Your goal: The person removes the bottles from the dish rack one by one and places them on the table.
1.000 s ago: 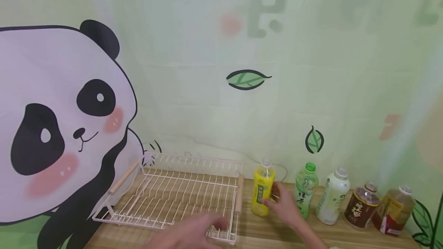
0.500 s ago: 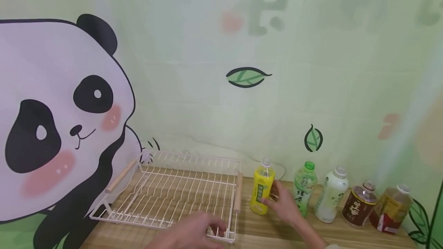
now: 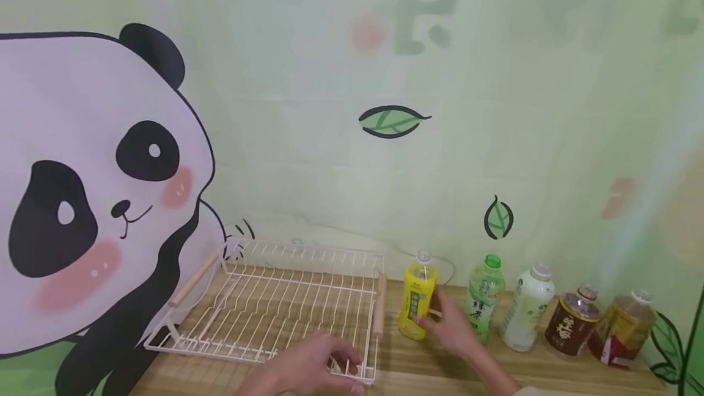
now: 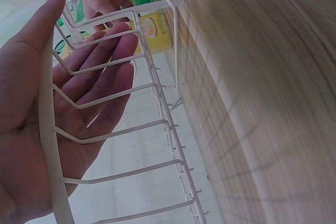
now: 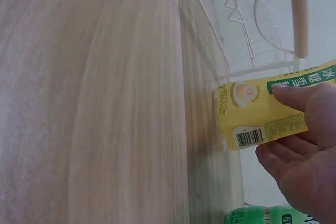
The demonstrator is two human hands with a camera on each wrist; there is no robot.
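Observation:
My right hand (image 3: 453, 326) grips a yellow-labelled drink bottle (image 3: 414, 304) that stands upright just right of the rack. In the right wrist view the thumb lies on the front of the yellow label (image 5: 252, 111), with the other fingers round the bottle's far side. My left hand (image 3: 308, 362) is at the front right corner of a white wire dish rack (image 3: 236, 356). From the left wrist view, its relaxed fingers (image 4: 113, 72) reach along behind the rack's wires (image 4: 126, 135), the thumb on the other side of the rail.
Right of my right hand stand a green-capped green tea bottle (image 3: 484, 304), a white bottle (image 3: 528, 310), a brown-labelled bottle (image 3: 572, 326) and a gold-and-red bottle (image 3: 621, 332). The rack has wooden handles (image 3: 379, 307). Behind the wooden table (image 3: 440, 377) hangs a panda-printed cloth (image 3: 308, 157).
The head view has shifted slightly. My left hand's thumb has come into view at the rack's front corner; my right hand stays on the yellow-labelled bottle.

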